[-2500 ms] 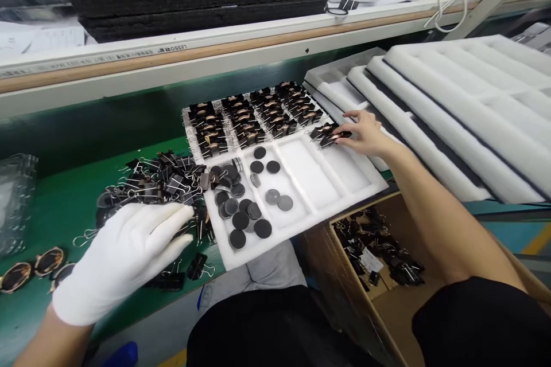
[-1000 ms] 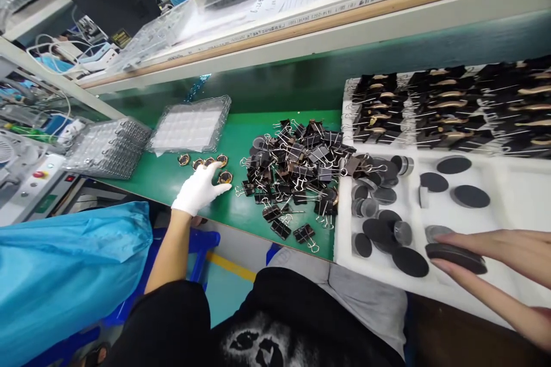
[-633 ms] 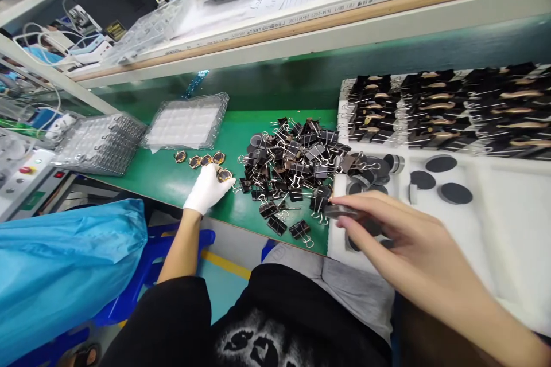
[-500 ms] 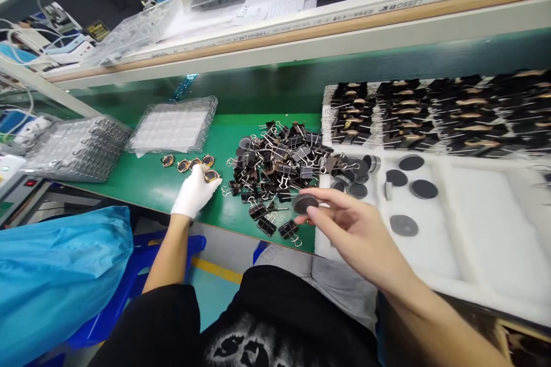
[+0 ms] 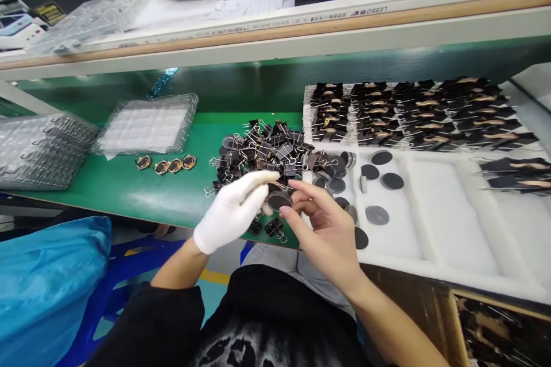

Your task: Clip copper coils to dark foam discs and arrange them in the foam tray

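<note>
Left hand (image 5: 235, 207) has moved from the lenses (image 5: 175, 166) to a disc (image 5: 279, 201) within the grip of the right hand (image 5: 328, 223); left grip partly hidden, its state indeterminable.

Centre frame: gloved left hand (image 5: 235, 206) and bare right hand (image 5: 328, 226) close together, right pinching dark disc (image 5: 279, 201); black clip pile (image 5: 282, 150) just above; four gold-rimmed pieces (image 5: 175, 166) centre left; white tray (image 5: 456, 212) at right.
</note>
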Available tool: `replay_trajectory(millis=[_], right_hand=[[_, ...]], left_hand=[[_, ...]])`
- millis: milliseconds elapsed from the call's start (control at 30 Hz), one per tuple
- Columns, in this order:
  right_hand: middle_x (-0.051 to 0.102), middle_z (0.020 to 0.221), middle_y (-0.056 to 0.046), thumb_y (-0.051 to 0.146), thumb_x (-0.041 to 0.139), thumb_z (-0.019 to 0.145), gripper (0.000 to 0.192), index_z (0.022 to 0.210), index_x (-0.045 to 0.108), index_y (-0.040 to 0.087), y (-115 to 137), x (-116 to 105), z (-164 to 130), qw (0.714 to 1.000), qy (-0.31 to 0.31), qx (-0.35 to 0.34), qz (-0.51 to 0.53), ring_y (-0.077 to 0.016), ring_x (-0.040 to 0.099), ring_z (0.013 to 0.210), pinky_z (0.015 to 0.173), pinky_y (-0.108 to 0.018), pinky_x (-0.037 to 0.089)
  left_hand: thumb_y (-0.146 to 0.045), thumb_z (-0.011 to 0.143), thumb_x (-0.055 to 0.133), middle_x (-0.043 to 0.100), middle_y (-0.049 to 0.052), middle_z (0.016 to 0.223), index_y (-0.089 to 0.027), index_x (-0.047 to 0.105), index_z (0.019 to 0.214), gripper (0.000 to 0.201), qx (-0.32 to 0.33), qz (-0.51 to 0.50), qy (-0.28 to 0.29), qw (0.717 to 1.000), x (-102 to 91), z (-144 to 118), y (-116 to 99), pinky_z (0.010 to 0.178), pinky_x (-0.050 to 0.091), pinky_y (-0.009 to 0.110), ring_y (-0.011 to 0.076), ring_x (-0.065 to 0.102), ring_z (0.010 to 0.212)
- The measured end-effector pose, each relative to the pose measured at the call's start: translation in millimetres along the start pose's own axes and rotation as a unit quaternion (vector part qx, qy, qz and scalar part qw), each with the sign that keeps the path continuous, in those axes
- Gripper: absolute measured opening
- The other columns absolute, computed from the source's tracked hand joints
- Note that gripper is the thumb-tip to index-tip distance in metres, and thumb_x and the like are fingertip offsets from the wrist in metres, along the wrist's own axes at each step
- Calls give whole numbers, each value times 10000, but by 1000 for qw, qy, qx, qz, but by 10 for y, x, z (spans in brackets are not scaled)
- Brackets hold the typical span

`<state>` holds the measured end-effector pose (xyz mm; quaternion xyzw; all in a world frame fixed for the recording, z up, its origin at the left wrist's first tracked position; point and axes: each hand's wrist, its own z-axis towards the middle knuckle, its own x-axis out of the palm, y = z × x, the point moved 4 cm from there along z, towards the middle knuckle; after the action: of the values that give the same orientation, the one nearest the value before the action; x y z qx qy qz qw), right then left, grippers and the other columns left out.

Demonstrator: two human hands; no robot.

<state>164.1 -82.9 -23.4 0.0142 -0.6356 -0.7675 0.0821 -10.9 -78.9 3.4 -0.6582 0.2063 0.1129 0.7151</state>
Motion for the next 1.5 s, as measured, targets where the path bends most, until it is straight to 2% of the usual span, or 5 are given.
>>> replay_trajectory(millis=[433, 567, 767, 1067, 1500], right_hand=[[731, 1074, -38, 236, 665, 975, 148, 1081, 759, 279, -88, -291, -166, 993, 76, 54, -69, -166, 694, 960, 759, -251, 582], [787, 1015, -22, 270, 690, 969, 135, 1078, 770, 278, -143, -428, -172, 993, 42, 100, -37, -152, 739, 896, 788, -231, 613], [797, 991, -14, 255, 704, 956, 135, 1055, 789, 290, -108, -476, -147, 995, 44, 89, 7, -149, 762, 903, 814, -223, 632], [660, 1453, -61, 257, 693, 974, 167, 1106, 782, 307, -183, -414, -40, 991, 58, 21, 118, -274, 503, 1476, 1140, -459, 526], [790, 984, -62, 299, 698, 965, 123, 1044, 790, 277, 83, -650, 36, 995, 98, 29, 1, -240, 720, 1119, 783, -312, 630]], left_hand=[[-336, 1052, 512, 790, 28, 1014, -212, 445, 1501, 470, 203, 219, 67, 952, 254, -54, 11, 795, 582, 296, 167, 752, 833], [-408, 1010, 606, 743, 40, 848, -188, 657, 1176, 280, 244, 438, -46, 864, -44, 227, 24, 721, 497, 328, 193, 702, 767], [-222, 1013, 576, 672, 23, 700, -201, 709, 967, 143, 384, 559, 60, 733, -109, 660, 87, 607, 343, 329, 164, 597, 636], [-273, 1006, 594, 777, 15, 803, -196, 762, 892, 217, 295, 156, -109, 936, 84, 489, -215, 639, 508, 241, 106, 680, 662], [-676, 741, 702, 360, -75, 486, -211, 347, 565, 611, 257, 266, 141, 919, 271, 522, -302, 478, 223, 269, 64, 287, 455]])
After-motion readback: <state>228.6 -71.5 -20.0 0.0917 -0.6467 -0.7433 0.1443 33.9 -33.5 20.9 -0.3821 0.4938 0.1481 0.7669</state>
